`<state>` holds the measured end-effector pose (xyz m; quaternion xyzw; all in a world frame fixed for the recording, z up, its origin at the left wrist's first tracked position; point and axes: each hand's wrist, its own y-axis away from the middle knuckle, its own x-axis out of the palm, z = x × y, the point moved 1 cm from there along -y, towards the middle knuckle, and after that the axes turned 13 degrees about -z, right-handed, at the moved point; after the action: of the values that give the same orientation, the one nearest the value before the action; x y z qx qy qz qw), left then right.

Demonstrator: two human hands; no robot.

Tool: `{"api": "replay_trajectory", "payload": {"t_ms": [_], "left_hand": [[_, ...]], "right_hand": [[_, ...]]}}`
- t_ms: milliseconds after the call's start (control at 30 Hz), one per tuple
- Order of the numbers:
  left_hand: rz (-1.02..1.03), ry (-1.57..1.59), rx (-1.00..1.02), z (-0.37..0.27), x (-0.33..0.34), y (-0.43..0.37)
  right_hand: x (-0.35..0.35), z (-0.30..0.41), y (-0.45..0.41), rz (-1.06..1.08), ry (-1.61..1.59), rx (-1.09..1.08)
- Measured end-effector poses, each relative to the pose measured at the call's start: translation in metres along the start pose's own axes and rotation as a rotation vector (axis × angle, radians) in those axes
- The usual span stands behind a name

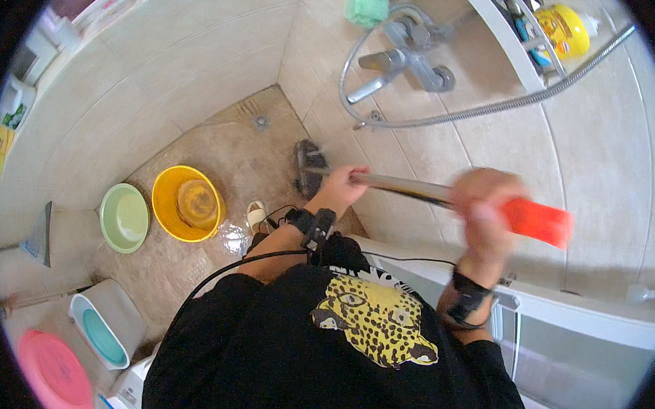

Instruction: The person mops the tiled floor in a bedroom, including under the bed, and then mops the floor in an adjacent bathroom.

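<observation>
Both hands grip a long metal pole (410,187) that slants across in front of me, like a mop's handle. My left hand (344,190) is closed around its lower part. Higher up, my right hand (487,211) is wrapped around the pole just below its red end grip (539,222), and motion blurs it. Beyond my left hand, a dark mop-like head (310,168) rests on the wet tiled floor by the wall; its exact type is unclear. A light slipper (257,216) shows beside my left forearm.
A yellow bucket (157,208) and a green basin (103,219) stand to the left. Lower left are a grey-white bin (130,307) and a pink basin (58,376). A floor drain (261,123) lies in the corner. A shower hose (479,108) loops from the wall mixer (401,60).
</observation>
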<state>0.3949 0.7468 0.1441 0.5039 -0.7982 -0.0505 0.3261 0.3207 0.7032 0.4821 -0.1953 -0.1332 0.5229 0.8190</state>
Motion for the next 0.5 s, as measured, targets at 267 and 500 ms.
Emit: {"api": "replay_trajectory", "payload": {"t_ms": [267, 500], "left_hand": [[0.118, 0.704, -0.735, -0.023, 0.127, 0.035], [0.136, 0.475, -0.702, 0.074, 0.085, 0.025]], "right_hand": [[-0.115, 0.067, 0.032, -0.525, 0.091, -0.192], [-0.110, -0.032, 0.069, -0.876, 0.324, 0.093]]}}
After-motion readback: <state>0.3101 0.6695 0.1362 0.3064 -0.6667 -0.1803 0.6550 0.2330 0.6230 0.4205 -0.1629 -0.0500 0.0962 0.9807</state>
